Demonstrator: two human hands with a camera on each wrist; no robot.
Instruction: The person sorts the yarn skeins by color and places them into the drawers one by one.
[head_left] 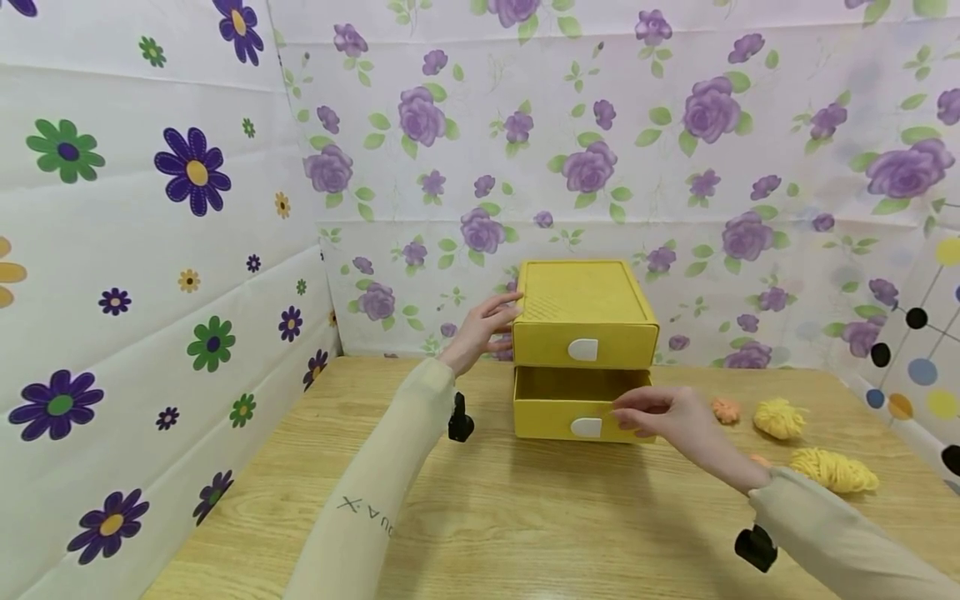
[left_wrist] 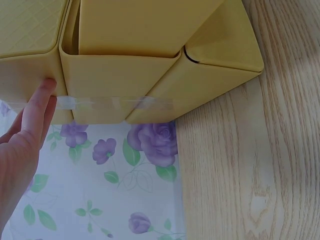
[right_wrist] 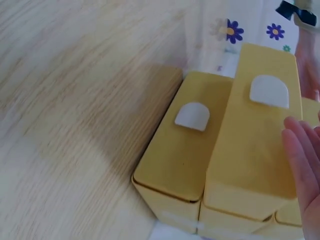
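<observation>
A yellow drawer cabinet stands at the back of the table, white tabs on its drawer fronts. Its middle drawer is pulled out; the right wrist view shows a closed lower drawer below it. My left hand is at the cabinet's left side, a fingertip touching the upper tier's side wall in the left wrist view. My right hand is at the right end of the pulled-out drawer's front, fingers fairly straight near its upper edge. Whether they touch it, I cannot tell.
To the right lie a yellow yarn bundle, a longer yellow yarn skein and a small orange yarn ball. A bit of orange shows behind my right wrist. Flowered sheets hang behind and at the left of the wooden table.
</observation>
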